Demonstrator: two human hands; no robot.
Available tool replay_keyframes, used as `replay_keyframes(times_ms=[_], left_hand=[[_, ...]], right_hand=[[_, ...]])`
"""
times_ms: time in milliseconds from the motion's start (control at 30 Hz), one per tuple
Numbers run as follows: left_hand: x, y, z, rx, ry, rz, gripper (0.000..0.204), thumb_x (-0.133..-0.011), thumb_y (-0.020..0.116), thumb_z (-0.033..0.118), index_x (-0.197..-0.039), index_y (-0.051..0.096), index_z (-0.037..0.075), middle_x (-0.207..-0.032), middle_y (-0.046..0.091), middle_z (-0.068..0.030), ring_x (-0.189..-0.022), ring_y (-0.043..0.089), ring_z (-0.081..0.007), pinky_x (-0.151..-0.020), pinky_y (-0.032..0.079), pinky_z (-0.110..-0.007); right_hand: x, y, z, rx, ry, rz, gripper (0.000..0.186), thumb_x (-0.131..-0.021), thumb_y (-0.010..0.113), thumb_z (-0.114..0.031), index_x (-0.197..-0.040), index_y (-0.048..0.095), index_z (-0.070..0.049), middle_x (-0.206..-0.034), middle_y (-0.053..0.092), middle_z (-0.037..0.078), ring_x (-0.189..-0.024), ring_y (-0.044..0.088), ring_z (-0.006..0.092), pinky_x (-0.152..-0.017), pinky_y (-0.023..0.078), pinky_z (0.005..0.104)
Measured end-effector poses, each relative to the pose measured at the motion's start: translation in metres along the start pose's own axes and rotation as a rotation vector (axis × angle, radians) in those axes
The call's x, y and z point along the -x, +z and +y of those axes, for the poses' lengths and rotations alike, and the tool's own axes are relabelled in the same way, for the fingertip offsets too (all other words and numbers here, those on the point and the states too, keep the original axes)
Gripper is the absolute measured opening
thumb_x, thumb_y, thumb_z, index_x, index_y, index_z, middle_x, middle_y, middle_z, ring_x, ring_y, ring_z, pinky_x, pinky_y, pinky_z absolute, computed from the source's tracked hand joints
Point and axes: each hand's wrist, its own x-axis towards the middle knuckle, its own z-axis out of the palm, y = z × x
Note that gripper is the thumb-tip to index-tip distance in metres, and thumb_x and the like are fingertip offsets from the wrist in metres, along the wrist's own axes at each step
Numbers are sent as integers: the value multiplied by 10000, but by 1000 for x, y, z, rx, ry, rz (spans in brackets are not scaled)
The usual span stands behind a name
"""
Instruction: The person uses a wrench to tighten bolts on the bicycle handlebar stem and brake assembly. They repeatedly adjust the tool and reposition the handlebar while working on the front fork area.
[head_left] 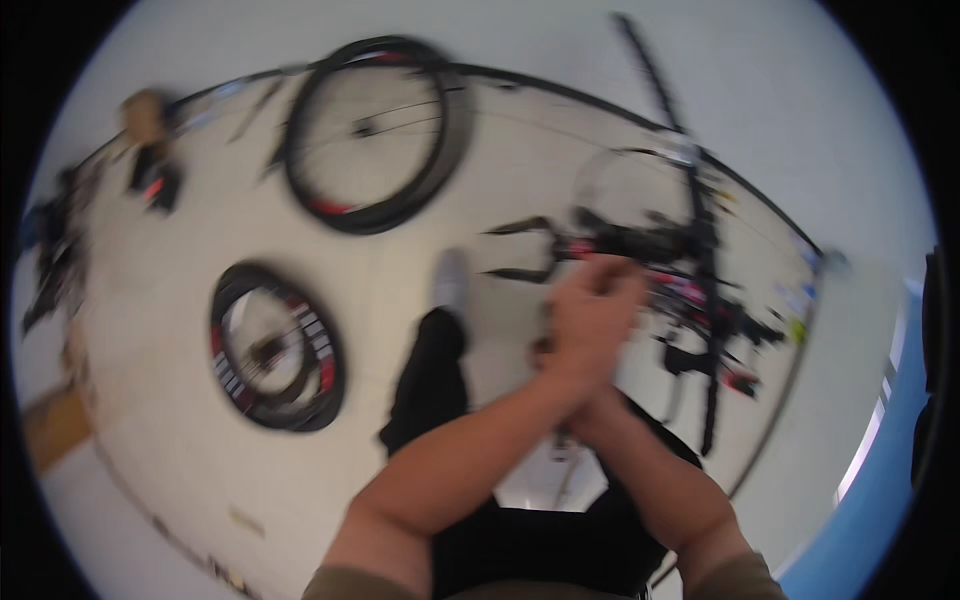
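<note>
Blk/red bike frame [690,290] showing blurred, prongs pointing L. Long blk bar [708,265], kind unclear, running across frame. Bigger-looking wheel [363,127] lying L of frame, farther from wearer; 2nd wheel [268,352] lying well L of frame, nearer wearer. Cardboard box [55,430] sitting far L of frame. Forearms [470,455] crossing on wearer's side of frame. L hand [600,305] overlapping frame in view, fingers seeming curled; can't tell if gripping. R hand [597,408] mostly hiding under L wrist, near frame; state can't be told.

Hands [596,318] blurred, right mostly hidden behind left; bicycle frame [684,288] smeared.
</note>
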Motion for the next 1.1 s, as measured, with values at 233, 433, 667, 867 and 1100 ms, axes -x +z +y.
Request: replay_keyframes(times_ms=[233, 433, 667, 867, 1100], left_hand=[[2, 23, -10, 50, 43, -81, 118, -929, 682, 112, -958, 627, 11, -744, 666, -61, -560, 552, -65, -474, 428, -222], [6, 1, 3, 65, 38, -92, 126, -944, 659, 116, -997, 614, 10, -765, 667, -91, -553, 557, -108, -474, 431, -250], [6, 1, 4, 43, 66, -86, 124, -946, 667, 112, -994, 612, 12, -762, 663, -81, -548, 553, -101, -474, 428, -243], [6, 1, 6, 93, 35, -90, 126, -936, 682, 107, -988, 614, 16, -756, 661, -79, -542, 548, -97, -473, 427, -243], [5, 3, 8, 41, 42, -69, 137, -920, 702, 94, -991, 611, 19, -748, 669, -74, -542, 549, -95, -482, 427, -240]], right_hand=[[6, 0, -25, 113, -42, 118, 98, -958, 562, -130, -883, 504, -102, -642, 469, -9, -480, 400, 113, -449, 274, 299], [8, 25, -13, 132, -37, 195, 136, -961, 556, -135, -844, 498, -98, -638, 470, -7, -475, 397, 110, -442, 271, 293], [6, 24, -11, 137, -30, 174, 173, -970, 548, -162, -817, 502, -97, -629, 476, -3, -473, 405, 113, -442, 278, 293], [3, 24, -11, 118, -30, 182, 155, -980, 534, -173, -850, 499, -95, -631, 474, -2, -472, 406, 117, -442, 280, 295], [4, 26, -13, 126, -11, 191, 139, -972, 533, -153, -851, 499, -92, -630, 464, -4, -483, 400, 116, -452, 279, 297]])
